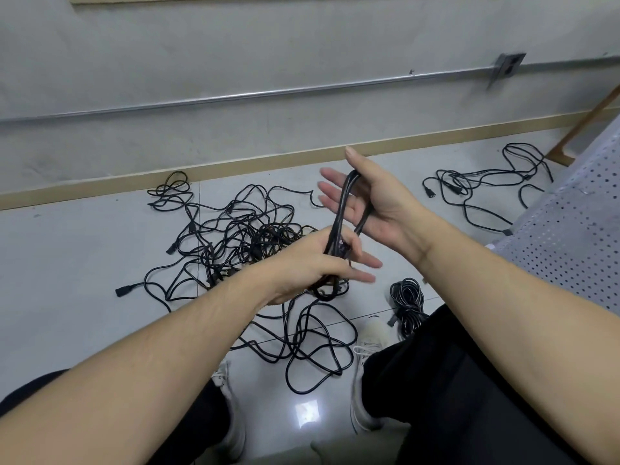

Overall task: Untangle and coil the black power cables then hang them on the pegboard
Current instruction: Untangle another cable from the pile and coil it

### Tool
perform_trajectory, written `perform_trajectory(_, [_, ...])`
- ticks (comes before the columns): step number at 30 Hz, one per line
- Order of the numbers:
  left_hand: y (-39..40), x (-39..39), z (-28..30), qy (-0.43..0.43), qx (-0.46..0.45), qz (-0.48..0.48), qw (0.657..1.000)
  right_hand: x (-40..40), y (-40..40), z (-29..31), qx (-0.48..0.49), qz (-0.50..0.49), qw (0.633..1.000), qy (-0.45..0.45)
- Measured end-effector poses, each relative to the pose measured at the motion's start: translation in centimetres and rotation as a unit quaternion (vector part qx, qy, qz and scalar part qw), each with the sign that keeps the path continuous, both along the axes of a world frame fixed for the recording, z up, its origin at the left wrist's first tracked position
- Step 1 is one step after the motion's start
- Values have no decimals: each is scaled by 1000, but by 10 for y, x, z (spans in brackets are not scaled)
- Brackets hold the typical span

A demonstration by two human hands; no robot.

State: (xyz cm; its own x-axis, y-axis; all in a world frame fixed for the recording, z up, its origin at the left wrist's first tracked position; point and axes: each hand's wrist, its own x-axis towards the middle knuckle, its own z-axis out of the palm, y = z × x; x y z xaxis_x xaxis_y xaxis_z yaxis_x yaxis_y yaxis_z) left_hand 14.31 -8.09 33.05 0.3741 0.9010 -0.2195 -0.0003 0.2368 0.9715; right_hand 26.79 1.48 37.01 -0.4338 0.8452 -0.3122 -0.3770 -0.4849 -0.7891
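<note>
A half-wound coil point(345, 209) of black cable stretches between both hands above the floor point(84, 250). The right hand point(369, 199) has it looped over the palm, fingers straight and spread; the left hand point(312, 263) grips its lower end. Beneath lies a big tangle point(235, 236) of cables, another loose cable point(483, 186) far right, and a finished bundle point(407, 300) near the right shoe point(369, 340).

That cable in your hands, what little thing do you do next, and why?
Probably wind one more loop: the left hand grips the cable bundle low down, the open right hand has loops draped through it, and slack still trails down to the tangled pile on the floor.
</note>
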Motion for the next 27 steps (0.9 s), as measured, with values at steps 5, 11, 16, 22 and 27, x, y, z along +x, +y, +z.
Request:
perform_trajectory(5, [-2,-5,11,-94,-64,-32,993,-2,1,2,-9,-35,999,-21])
perform_trajectory(11, [0,14,7,-88,-52,80,992,2,6,-11,1,32,997,-72])
perform_trajectory(16, [21,10,17,-143,-48,179,972,6,5,-27,38,125,985,-111])
perform_trajectory(22, [38,-3,32,-293,-70,284,910,-7,-9,-50,114,197,960,-164])
perform_trajectory(27, [41,-7,30,-281,-63,342,895,-10,-16,-50,160,262,926,-218])
